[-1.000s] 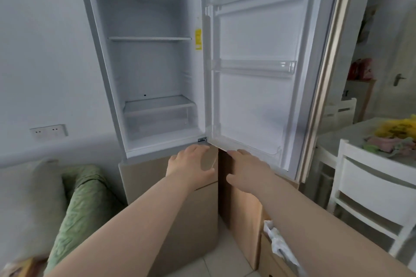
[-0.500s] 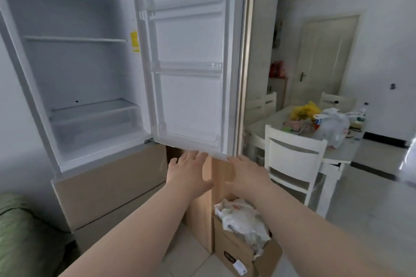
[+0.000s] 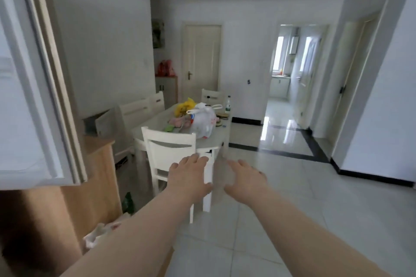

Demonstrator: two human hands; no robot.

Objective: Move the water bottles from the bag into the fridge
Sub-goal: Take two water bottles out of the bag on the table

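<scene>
The white plastic bag sits on the white table, handles up; I cannot make out what it holds. A bottle stands just behind it. My left hand and right hand reach forward, fingers relaxed, holding nothing, well short of the bag. The fridge door stands open at my left.

A white chair stands just beside a white table.

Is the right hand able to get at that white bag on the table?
Probably not: the right hand hovers open well short of the table, and the white bag sits farther back.
</scene>
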